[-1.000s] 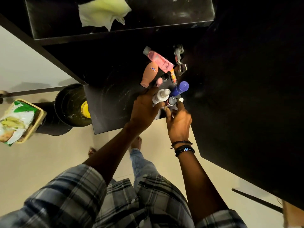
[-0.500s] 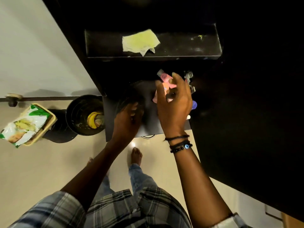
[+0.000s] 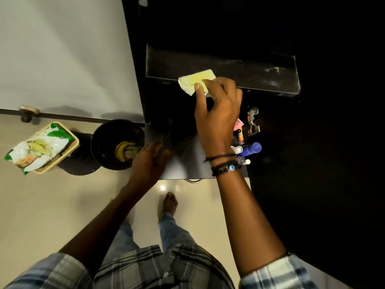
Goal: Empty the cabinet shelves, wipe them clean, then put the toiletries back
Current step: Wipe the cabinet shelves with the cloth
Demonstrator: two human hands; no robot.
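My right hand [image 3: 216, 113] reaches up to the front edge of the upper black cabinet shelf [image 3: 250, 74] and pinches the pale yellow cloth [image 3: 193, 80] lying there. My left hand [image 3: 149, 161] rests open, fingers spread, on the left part of the lower black shelf [image 3: 187, 163] and holds nothing. At the right end of that lower shelf stand several toiletries, partly hidden by my right wrist: a blue bottle [image 3: 253, 148], a small white-capped bottle [image 3: 244, 161], a pink tube [image 3: 238, 123] and a small orange one [image 3: 241, 138].
A metal door hinge [image 3: 253, 122] sits beside the toiletries. The open dark cabinet door fills the right side. Below left stand a black bin [image 3: 118, 144] holding a banana peel and a tan basket [image 3: 68, 150] with a snack bag. My bare feet are on the tiled floor.
My right hand left the toiletries, rose to the upper shelf and took hold of the yellow cloth. My left hand let go of the bottles and moved left on the lower shelf.
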